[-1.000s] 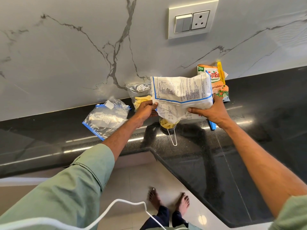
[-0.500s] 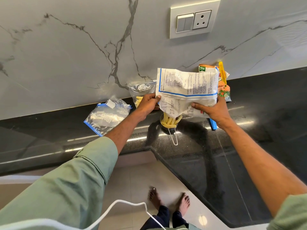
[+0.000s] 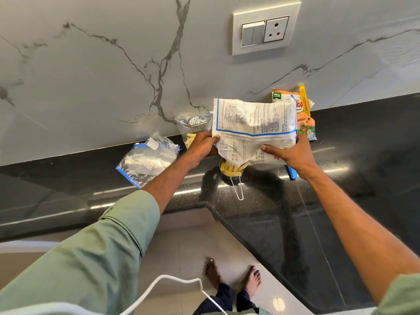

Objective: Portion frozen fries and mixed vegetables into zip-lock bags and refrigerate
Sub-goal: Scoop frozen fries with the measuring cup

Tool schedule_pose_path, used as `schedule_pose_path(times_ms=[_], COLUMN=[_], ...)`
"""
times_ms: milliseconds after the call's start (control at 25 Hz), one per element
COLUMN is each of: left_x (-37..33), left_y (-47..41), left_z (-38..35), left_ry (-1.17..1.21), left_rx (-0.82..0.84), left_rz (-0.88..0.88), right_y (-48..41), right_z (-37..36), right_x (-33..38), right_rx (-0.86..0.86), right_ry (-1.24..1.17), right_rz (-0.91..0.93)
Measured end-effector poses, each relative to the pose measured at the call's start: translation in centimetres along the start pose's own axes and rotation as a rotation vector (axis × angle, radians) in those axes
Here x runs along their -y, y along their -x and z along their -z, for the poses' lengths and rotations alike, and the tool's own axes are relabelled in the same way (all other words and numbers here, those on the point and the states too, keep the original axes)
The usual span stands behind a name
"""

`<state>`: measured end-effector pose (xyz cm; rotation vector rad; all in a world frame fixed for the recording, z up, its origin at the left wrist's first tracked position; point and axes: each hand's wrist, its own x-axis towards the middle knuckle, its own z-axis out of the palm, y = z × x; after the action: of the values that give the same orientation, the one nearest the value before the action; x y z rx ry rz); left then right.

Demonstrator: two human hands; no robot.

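Both hands hold a white printed fries bag point(image 3: 254, 126) tipped mouth-down over a small metal measuring cup point(image 3: 231, 175) on the black counter. My left hand point(image 3: 202, 146) pinches the bag's left edge; my right hand point(image 3: 293, 155) grips its lower right side. Yellow fries point(image 3: 231, 168) spill from the bag's mouth into the cup, heaped at its rim. Behind my left hand a zip-lock bag point(image 3: 195, 125) with fries in it leans on the wall. The orange mixed vegetables pack point(image 3: 305, 123) with a yellow clip stands behind the fries bag, partly hidden.
A stack of unused zip-lock bags point(image 3: 147, 161) lies to the left on the counter point(image 3: 363, 169). A blue clip point(image 3: 292, 173) peeks out under my right wrist. The marble wall carries a switch and socket plate point(image 3: 266, 31). The counter edge angles toward me; my bare feet stand below.
The fries bag has risen and tipped further, and more fries now fill the cup. Both hands stayed on the bag, shifting slightly right.
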<state>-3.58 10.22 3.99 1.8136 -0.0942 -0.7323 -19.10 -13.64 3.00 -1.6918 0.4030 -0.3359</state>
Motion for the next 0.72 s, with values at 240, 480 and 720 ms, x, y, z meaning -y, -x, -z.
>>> schedule_pose_path(times_ms=[240, 480, 720], left_x=[1.1, 0.7, -0.1], left_y=[0.3, 0.6, 0.4], left_z=[0.3, 0.3, 0.1], left_ry=[-0.028, 0.004, 0.011], left_rx=[-0.028, -0.020, -0.037], left_rz=[0.035, 0.018, -0.047], right_y=[-0.2, -0.6, -0.9], right_z=[-0.5, -0.3, 0.0], right_x=[0.5, 0.2, 0.3], right_rx=[0.052, -0.021, -0.039], right_ry=[0.036, 0.021, 0.027], right_rz=[0.023, -0.002, -0.042])
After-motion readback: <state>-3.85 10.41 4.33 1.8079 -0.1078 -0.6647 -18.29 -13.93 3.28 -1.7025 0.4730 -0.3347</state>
